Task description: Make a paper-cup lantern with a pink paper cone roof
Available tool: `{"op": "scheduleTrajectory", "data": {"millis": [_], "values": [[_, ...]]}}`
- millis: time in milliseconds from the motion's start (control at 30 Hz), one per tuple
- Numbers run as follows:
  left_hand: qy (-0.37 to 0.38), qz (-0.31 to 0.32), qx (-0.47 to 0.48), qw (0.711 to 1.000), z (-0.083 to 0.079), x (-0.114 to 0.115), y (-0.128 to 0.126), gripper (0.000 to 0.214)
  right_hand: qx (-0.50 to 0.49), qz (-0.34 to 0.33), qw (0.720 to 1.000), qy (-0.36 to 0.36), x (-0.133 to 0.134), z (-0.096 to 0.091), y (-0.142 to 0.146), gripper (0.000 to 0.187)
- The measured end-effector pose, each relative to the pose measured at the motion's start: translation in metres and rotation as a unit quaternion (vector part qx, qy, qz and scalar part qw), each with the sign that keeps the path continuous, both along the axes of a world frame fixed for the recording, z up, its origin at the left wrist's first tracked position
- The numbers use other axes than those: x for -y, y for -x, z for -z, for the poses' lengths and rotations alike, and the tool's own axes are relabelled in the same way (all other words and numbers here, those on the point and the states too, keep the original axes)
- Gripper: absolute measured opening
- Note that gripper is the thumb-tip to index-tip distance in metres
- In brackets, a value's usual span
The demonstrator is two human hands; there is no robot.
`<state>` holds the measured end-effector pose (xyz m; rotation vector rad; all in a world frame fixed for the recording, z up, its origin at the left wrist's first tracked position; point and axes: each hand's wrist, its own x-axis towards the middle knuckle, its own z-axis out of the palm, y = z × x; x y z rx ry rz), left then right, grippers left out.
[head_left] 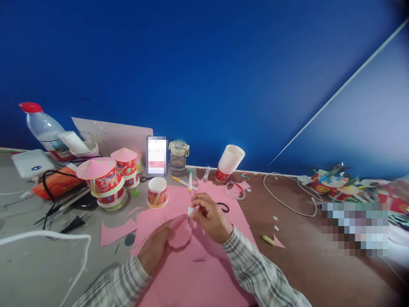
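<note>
My left hand (156,249) holds a rounded pink paper piece (180,233) by its lower left edge, just above a large pink paper sheet (198,273) lying on the table. My right hand (211,215) is closed around a white marker pen (190,181) that stands nearly upright, its lower tip touching the top of the paper piece. Both wrists wear plaid sleeves. An upside-down paper cup (157,192) stands just beyond the hands on the pink sheet.
Stacked paper cups with pink cone lids (102,179) stand at the left, with a water bottle (43,128), power bank (32,164) and cables. A tilted stack of white cups (229,162), a glass jar (178,157), scissors (223,207) and scraps lie behind. Craft clutter (338,183) fills the right.
</note>
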<state>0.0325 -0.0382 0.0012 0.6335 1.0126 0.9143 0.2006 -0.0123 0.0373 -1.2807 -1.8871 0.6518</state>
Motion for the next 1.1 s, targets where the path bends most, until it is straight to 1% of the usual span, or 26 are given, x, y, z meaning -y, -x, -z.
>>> {"op": "scheduleTrajectory", "data": {"millis": [67, 100, 167, 233, 333, 400, 500, 600, 633, 667, 733, 800, 867, 967, 1100], "values": [[-0.020, -0.016, 0.013, 1.000, -0.003, -0.001, -0.001, 0.047, -0.042, -0.051, 0.995, 0.071, 0.003, -0.004, 0.001, 0.005], [-0.034, -0.017, 0.017, 0.999, -0.004, -0.001, -0.001, 0.044, -0.049, -0.060, 0.992, 0.099, 0.005, -0.006, 0.002, 0.005], [-0.054, -0.005, 0.025, 0.998, -0.003, -0.002, 0.000, 0.039, -0.033, -0.053, 0.989, 0.131, 0.007, -0.007, 0.004, 0.005], [-0.056, 0.007, 0.034, 0.998, -0.003, -0.003, 0.001, 0.036, -0.018, -0.038, 0.987, 0.152, 0.009, -0.008, 0.007, 0.004], [-0.019, 0.034, 0.061, 0.997, -0.003, -0.002, 0.002, 0.040, -0.014, -0.009, 0.987, 0.161, 0.009, -0.006, 0.010, 0.002], [-0.011, 0.041, 0.079, 0.996, -0.004, -0.002, 0.002, 0.042, -0.019, 0.025, 0.988, 0.154, 0.009, -0.003, 0.013, 0.002], [-0.027, 0.017, 0.081, 0.996, -0.003, -0.001, 0.000, 0.038, -0.027, 0.071, 0.987, 0.139, 0.009, 0.003, 0.019, 0.003], [-0.030, 0.006, 0.052, 0.998, 0.000, -0.001, -0.002, 0.037, -0.032, 0.095, 0.987, 0.126, 0.012, 0.007, 0.023, 0.002], [-0.032, 0.009, 0.038, 0.999, 0.001, -0.001, -0.002, 0.039, -0.033, 0.103, 0.987, 0.115, 0.014, 0.007, 0.023, 0.001], [-0.036, 0.011, 0.023, 0.999, 0.002, -0.002, -0.003, 0.041, -0.031, 0.110, 0.989, 0.092, 0.016, 0.007, 0.023, 0.004], [-0.051, 0.013, -0.006, 0.999, 0.002, -0.002, -0.003, 0.044, -0.010, 0.112, 0.994, 0.010, 0.021, 0.005, 0.024, 0.011], [-0.065, 0.010, -0.027, 0.997, 0.001, -0.001, -0.004, 0.045, 0.040, 0.089, 0.991, -0.088, 0.029, 0.002, 0.027, 0.014], [-0.076, 0.008, -0.040, 0.996, -0.002, -0.001, -0.004, 0.043, 0.118, 0.044, 0.980, -0.152, 0.036, 0.001, 0.031, 0.013], [-0.100, 0.023, -0.070, 0.992, -0.008, 0.000, -0.005, 0.037, 0.230, -0.008, 0.953, -0.196, 0.041, 0.003, 0.039, 0.008], [-0.141, 0.024, -0.113, 0.983, -0.012, 0.003, -0.006, 0.036, 0.305, -0.012, 0.924, -0.229, 0.037, 0.010, 0.043, 0.009]]}}
